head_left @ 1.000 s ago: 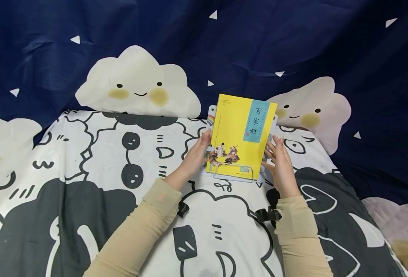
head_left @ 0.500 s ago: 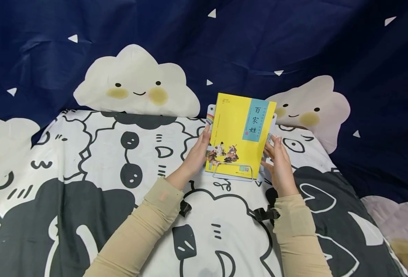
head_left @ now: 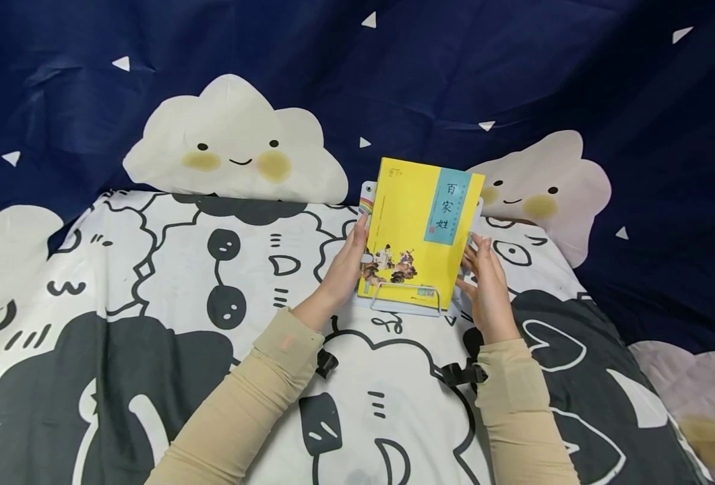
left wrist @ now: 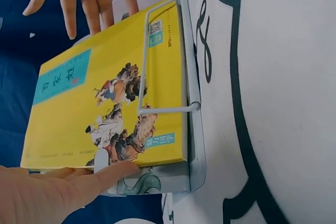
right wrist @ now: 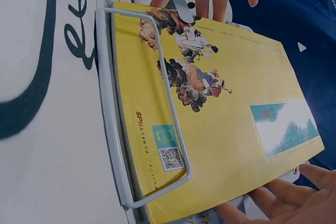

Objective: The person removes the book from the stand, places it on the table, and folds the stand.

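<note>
A yellow book (head_left: 418, 229) with a blue title panel leans upright on a white book stand (head_left: 366, 195), whose rainbow-printed back plate shows past the book's edges. Across the book's lower front runs a wire loop (left wrist: 142, 66) of the stand. A small metal tab (right wrist: 181, 10) laps over its left edge. My left hand (head_left: 342, 269) lies along the left edges of book and stand, fingers extended. On the opposite side my right hand (head_left: 490, 289) has its fingers spread and nearly straight, fingertips at the right edge. The two hands frame the book between them.
The stand rests on a white and dark grey cartoon-print cloth (head_left: 175, 269). Behind it hangs a navy cloth (head_left: 308, 47) with white triangles and printed smiling clouds (head_left: 236, 121). A black strap fitting (head_left: 463, 372) sits at the right wrist.
The head view has shifted slightly. My left fingertips have moved a little up along the book's left edge. The book stays in the stand, and my right hand keeps nearly the same pose.
</note>
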`<action>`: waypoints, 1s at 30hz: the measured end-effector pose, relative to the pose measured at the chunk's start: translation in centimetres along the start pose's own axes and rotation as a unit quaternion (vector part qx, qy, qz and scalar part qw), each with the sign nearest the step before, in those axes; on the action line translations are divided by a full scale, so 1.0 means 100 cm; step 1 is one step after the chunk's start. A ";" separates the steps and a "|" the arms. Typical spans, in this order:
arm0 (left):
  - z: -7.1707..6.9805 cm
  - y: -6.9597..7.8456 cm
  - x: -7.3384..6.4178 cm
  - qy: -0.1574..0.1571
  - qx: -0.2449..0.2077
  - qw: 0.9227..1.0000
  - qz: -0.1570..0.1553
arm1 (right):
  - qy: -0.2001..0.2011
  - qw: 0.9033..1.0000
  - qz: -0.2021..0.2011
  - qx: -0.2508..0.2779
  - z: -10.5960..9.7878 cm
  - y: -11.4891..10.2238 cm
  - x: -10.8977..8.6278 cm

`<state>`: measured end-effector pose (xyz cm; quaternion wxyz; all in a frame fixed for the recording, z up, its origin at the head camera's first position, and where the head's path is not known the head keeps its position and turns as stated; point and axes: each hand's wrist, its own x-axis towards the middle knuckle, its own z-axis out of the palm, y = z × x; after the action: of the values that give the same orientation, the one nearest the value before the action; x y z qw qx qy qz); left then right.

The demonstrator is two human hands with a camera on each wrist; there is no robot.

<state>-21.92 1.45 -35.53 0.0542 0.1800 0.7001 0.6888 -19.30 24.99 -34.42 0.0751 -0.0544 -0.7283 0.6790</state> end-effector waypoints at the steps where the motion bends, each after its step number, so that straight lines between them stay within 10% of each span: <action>1: 0.000 0.000 0.000 -0.001 -0.003 1.000 0.002 | -0.002 1.000 -0.002 0.001 0.000 0.000 0.000; 30: -0.001 0.018 0.008 0.026 0.011 1.000 0.014 | -0.006 0.999 -0.051 0.004 0.003 -0.003 -0.001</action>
<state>-22.40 1.58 -33.58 0.0245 0.1730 0.7061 0.6862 -19.27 24.63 -34.12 0.1054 -0.0127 -0.7279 0.6775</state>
